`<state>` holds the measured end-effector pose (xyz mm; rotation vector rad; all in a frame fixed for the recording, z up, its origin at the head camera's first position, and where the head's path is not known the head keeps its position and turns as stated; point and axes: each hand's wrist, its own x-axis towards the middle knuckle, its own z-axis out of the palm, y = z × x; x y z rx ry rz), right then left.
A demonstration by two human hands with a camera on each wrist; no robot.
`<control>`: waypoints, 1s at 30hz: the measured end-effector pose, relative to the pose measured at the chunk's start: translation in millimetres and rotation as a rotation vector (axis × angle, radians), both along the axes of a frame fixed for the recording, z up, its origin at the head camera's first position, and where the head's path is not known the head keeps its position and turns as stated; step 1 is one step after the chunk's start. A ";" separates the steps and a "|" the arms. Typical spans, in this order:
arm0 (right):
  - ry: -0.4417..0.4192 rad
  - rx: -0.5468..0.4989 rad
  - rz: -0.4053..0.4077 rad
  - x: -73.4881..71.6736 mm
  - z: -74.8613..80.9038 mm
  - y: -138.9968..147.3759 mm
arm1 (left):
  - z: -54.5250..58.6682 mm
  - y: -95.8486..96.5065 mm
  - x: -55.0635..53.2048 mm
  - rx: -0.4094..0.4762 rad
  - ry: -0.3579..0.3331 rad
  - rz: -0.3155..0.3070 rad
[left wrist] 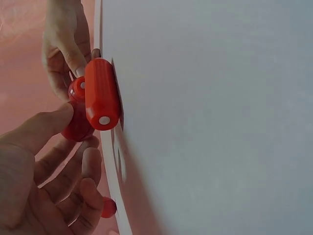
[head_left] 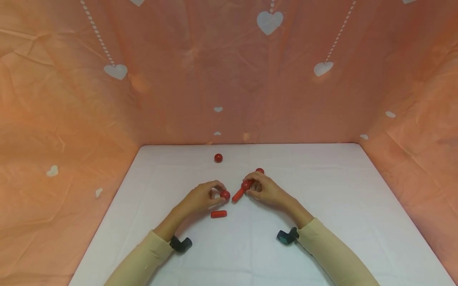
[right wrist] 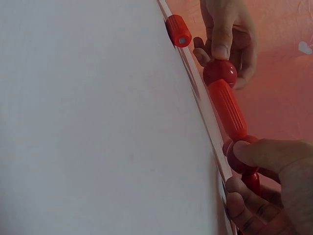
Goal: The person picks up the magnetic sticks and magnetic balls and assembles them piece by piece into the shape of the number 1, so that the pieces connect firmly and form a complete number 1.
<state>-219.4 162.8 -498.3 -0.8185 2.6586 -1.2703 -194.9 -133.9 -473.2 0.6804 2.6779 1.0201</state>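
Between thumb and fingers, my left hand (head_left: 200,197) pinches a glossy red ball (head_left: 225,195). My right hand (head_left: 269,192) grips another red ball (head_left: 245,185) that sits partway along a joined piece. From that ball a ribbed red rod (right wrist: 228,108) points toward the left hand's ball; in the head view a small gap separates them. Beyond the right fingers, a further red ball (head_left: 260,171) shows at the far end, with the part between mostly hidden by the hand. A loose red rod (head_left: 219,214) lies near the left hand, a pale round spot on its end (left wrist: 104,120).
A single red ball (head_left: 218,158) stands near the back edge of the white table (head_left: 322,178). An orange cloth (head_left: 229,79) with pale hearts hangs behind and along both sides. Dark wrist cameras (head_left: 181,244) are strapped at the sleeves.
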 end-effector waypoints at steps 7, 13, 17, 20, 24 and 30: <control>-0.025 0.028 -0.025 0.6 -0.5 0.9 | -2.1 -3.8 -0.8 -0.005 -0.047 -0.030; -0.027 0.031 -0.028 0.5 -1.1 1.5 | -3.7 -5.9 -2.0 -0.001 -0.075 -0.057; -0.031 0.026 -0.028 1.1 0.3 1.7 | -4.0 -6.3 -2.3 -0.004 -0.086 -0.076; -0.030 0.025 -0.029 1.5 1.5 1.4 | -3.9 -6.1 -2.6 -0.008 -0.081 -0.086; -0.023 0.023 -0.032 1.7 1.5 0.8 | -4.1 -5.4 -2.5 -0.013 -0.080 -0.084; -0.021 0.027 -0.042 1.2 1.4 0.6 | -5.2 -4.8 -2.4 -0.001 -0.086 -0.095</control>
